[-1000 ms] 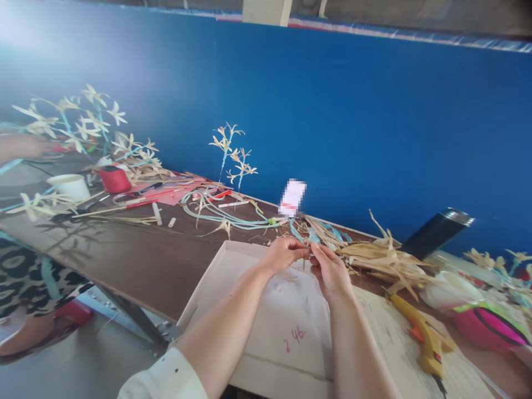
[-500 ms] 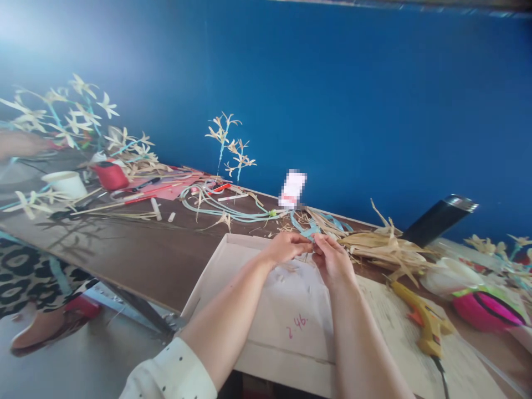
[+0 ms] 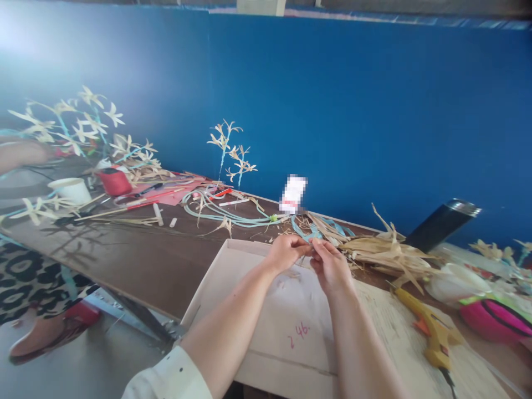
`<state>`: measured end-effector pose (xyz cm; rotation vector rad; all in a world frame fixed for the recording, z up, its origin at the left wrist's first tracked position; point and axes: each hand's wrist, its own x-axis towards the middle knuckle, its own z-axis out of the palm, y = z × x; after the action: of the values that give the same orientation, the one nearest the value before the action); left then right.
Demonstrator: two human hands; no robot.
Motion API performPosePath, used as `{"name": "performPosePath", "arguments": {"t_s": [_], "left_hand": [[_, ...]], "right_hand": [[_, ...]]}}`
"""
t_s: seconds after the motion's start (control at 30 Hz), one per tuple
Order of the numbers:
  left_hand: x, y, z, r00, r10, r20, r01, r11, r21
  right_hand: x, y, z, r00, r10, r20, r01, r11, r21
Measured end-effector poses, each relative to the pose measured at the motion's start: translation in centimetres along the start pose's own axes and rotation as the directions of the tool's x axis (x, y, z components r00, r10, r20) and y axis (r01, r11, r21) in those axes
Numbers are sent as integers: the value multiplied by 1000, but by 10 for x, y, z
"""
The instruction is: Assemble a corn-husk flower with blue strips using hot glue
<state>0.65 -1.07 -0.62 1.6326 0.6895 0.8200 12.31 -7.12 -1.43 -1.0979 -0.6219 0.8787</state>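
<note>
My left hand: (image 3: 286, 250) just right of the frame's centre, fingers pinched together on a small straw-coloured piece (image 3: 310, 247) held between both hands.
My right hand: (image 3: 332, 266) directly right of the left, fingertips meeting it, also closed on that piece; the piece is too small to see in detail.
Where the piece is: in the air just above the far edge of a shallow cardboard tray (image 3: 249, 310), centre of the frame.
Tray: lies on a brown table (image 3: 137, 260); pink handwriting on its floor, lower centre.
Beyond my hands: a heap of dried husk strips (image 3: 386, 252) with pale blue ribbon (image 3: 233, 216) trailing left.
Right side: a yellow glue gun (image 3: 432, 332) lying flat, a pink bowl (image 3: 494, 321), and a dark tumbler (image 3: 440, 224) leaning at a slant.
Upper left: finished straw flowers (image 3: 83, 119) on blue stems, a red spool (image 3: 114, 180), a white cup (image 3: 72, 189).
Backdrop: a blue wall (image 3: 332, 111).
Far left: another person's patterned clothing (image 3: 29, 277).
</note>
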Motion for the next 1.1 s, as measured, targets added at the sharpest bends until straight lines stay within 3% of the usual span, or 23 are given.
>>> {"name": "performPosePath", "arguments": {"t_s": [0.3, 0.5, 0.73, 0.87, 1.1], "left_hand": [[-1, 2, 1, 999, 16, -40, -15, 999, 31], [2, -6, 4, 997, 54, -58, -47, 992, 116], [-1, -8, 5, 988, 143, -66, -125, 968, 219], [-1, -10, 6, 992, 116, -58, -102, 974, 202], [2, -11, 7, 1000, 11, 15, -12, 996, 85]], "right_hand": [[-3, -3, 4, 1000, -15, 0, 15, 1000, -23], [-1, -1, 3, 996, -55, -65, 53, 998, -37], [0, -1, 5, 975, -169, -148, 139, 971, -192], [1, -2, 4, 965, -197, -175, 158, 963, -217], [5, -1, 0, 966, -181, -186, 172, 983, -65]]}}
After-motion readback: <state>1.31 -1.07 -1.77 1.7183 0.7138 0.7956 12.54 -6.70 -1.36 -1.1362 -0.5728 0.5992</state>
